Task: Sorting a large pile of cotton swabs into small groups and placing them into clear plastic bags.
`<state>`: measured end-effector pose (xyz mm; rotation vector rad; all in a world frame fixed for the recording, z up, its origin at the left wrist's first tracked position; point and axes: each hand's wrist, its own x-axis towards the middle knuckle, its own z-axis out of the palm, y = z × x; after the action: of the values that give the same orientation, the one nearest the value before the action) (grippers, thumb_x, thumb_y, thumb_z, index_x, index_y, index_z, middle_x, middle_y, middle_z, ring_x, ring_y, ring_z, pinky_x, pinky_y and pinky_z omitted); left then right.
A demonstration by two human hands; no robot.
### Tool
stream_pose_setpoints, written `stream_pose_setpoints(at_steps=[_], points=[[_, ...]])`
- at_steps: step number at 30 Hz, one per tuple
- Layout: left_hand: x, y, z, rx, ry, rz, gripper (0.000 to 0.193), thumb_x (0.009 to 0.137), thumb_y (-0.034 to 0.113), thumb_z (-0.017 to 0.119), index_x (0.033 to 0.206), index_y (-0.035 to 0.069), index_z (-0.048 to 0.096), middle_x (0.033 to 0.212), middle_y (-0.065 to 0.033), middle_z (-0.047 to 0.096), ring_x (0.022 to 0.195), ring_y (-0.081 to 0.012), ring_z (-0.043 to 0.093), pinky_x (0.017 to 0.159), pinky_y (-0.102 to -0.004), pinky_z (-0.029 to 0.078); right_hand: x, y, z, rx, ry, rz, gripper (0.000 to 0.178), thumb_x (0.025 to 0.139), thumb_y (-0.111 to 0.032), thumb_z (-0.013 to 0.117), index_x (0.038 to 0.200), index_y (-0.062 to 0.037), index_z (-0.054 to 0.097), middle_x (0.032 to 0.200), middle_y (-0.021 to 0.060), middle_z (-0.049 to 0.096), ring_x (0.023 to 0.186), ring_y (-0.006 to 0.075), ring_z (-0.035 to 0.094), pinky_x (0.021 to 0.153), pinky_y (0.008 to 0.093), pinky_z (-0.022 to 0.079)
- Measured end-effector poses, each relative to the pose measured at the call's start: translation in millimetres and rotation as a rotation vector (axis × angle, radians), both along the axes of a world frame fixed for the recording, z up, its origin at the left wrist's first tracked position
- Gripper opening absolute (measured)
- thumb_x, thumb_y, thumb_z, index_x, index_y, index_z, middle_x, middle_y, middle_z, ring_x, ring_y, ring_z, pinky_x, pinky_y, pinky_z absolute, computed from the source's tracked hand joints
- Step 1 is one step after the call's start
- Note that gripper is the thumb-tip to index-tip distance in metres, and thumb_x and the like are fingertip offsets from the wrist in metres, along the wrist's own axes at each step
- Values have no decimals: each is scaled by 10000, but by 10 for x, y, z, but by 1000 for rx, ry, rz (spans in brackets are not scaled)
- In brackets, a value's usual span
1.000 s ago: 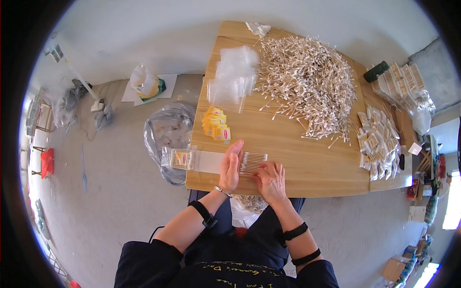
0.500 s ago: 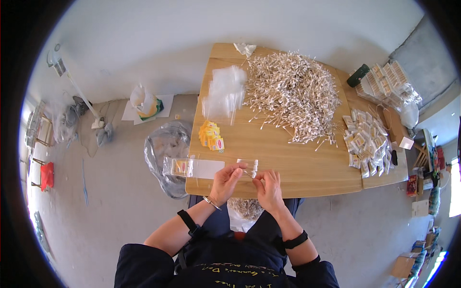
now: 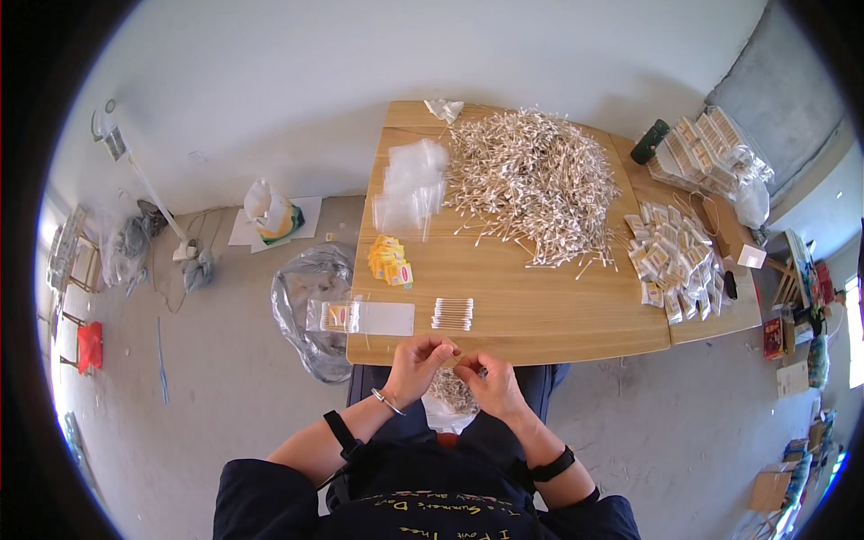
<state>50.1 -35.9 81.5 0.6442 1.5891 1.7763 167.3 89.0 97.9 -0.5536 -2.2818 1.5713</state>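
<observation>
My left hand (image 3: 418, 369) is closed in a pinch at the table's near edge. Close beside it, my right hand (image 3: 491, 385) also has its thumb and fingers pressed together. Whatever is between the fingertips is too small to make out. Just beyond my hands, a neat row of cotton swabs (image 3: 452, 314) lies side by side on the wooden table. Left of the row is a clear bag (image 3: 362, 317) with swabs and a yellow card at one end and a white strip at the other. Beneath my hands, between my legs, sits a heap of loose swabs (image 3: 454, 389), partly hidden.
A large pile of loose swabs (image 3: 531, 189) covers the table's far middle. Empty clear bags (image 3: 411, 186) and yellow cards (image 3: 389, 262) lie on the left. Filled packets (image 3: 675, 256) are heaped at right, near a dark green bottle (image 3: 650, 142). A grey plastic bag (image 3: 310, 306) stands on the floor.
Both hands have drawn back from the row of swabs to the table's near edge and come closer together. The row now lies untouched. The whole view has shifted slightly.
</observation>
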Motion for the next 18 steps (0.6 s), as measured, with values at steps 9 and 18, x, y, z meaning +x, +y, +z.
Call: stream_pose_setpoints(at_steps=[9,18], points=[[0,-79,-37,4,-79,-37,159,932,126,615,978,-23,643,924,-49,674,864,-84,602,800,-245,500,-2,-71,17,-165,12,83,122,821,-75,683,843,37,640,732,90,666,681,144,614,659,298,492],[10,-108,-80,63,-76,-102,134,928,106,613,967,-19,640,926,-33,664,851,-73,588,788,-242,502,1,-66,-4,-255,-66,107,128,850,-87,668,825,36,646,724,46,651,681,88,570,645,260,475]])
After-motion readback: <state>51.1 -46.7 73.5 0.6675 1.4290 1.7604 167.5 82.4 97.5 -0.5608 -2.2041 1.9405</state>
